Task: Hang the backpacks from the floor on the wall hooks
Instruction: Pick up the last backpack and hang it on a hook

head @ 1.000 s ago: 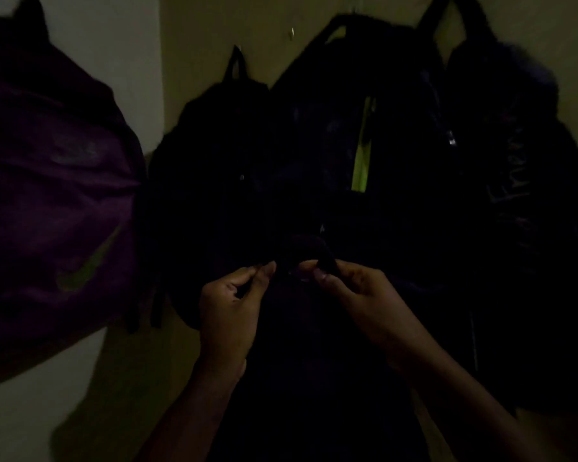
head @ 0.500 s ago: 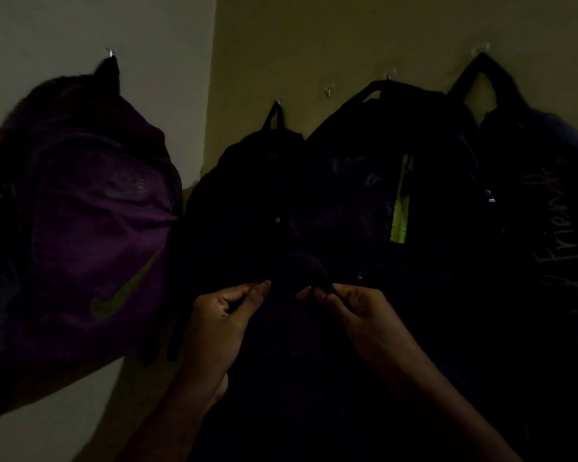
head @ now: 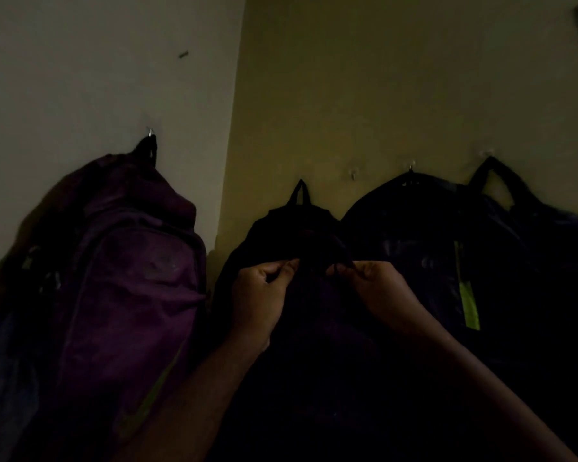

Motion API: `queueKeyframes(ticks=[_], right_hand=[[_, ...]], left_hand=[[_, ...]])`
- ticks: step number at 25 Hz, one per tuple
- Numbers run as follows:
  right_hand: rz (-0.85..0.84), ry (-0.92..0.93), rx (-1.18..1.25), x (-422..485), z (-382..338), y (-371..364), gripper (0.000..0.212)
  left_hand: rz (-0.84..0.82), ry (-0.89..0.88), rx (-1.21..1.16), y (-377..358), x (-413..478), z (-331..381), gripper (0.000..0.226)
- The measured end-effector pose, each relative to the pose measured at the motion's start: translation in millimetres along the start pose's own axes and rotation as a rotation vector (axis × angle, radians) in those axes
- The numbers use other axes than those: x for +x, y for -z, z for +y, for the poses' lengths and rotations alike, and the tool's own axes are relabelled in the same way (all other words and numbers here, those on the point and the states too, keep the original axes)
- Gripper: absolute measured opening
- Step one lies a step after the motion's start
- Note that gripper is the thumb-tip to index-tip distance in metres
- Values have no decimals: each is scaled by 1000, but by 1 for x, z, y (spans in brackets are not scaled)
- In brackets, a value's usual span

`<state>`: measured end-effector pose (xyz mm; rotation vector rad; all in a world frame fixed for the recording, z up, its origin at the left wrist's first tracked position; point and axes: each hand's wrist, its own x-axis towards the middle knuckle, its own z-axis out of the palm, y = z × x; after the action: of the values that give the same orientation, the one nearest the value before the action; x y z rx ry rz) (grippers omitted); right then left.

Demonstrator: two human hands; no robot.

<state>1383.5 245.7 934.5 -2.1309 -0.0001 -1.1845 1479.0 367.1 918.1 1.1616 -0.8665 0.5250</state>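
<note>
At centre-left of the frame the left hand pinches one end of the dark fabric carry loop of a black backpack, whose body hangs straight down into the lower centre. The right hand pinches the other end, so the loop arches crosswise between them. The small metal wall hook, seemingly bare, sits above and slightly right, nearer the right hand. The bag is too dark to show detail.
</note>
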Motion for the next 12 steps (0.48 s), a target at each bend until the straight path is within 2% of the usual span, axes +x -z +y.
queueKeyframes(ticks=[2,3,7,9,12], right_hand=[[147,18,-223,37,-8,6,26],[176,27,-260,54,-11,10,28],[240,72,-476,137,-19,34,39],[211,81,-607,178,-19,41,38],[266,15,-732,228,-7,46,39]], left_hand=[[12,-88,82,-14,39,1,28],[31,-122,127,-22,57,3,29],[71,-202,161,-56,128,5,32],[81,-203,157,-73,163,3,33],[75,-190,156,-98,203,-11,33]])
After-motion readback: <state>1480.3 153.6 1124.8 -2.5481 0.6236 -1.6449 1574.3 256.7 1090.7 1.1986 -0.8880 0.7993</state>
